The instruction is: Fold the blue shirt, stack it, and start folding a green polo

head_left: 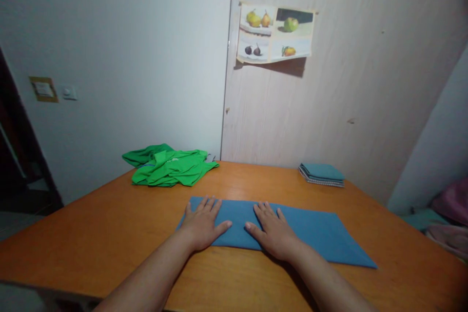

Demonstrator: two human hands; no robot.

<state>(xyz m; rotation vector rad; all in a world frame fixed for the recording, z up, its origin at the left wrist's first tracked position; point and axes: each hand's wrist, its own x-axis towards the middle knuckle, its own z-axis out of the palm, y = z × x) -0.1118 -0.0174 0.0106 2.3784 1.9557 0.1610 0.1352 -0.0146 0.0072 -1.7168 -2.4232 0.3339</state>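
Note:
A blue cloth (310,231) lies flat in a long strip across the wooden table, its right end reaching farther toward me. On its left part rests my left hand (203,224), palm down with the fingers spread. My right hand (272,231) presses on the middle of the same cloth, also flat and spread, its thumb pointing toward the left one. Neither hand grips anything. Parts of the cloth under both palms are hidden.
Crumpled green clothing (171,168) sits at the table's back left. A folded stack of blue-green and checked cloth (321,173) is at the back right. Behind the wooden table (109,234) stands a wall with a fruit picture sheet (274,34).

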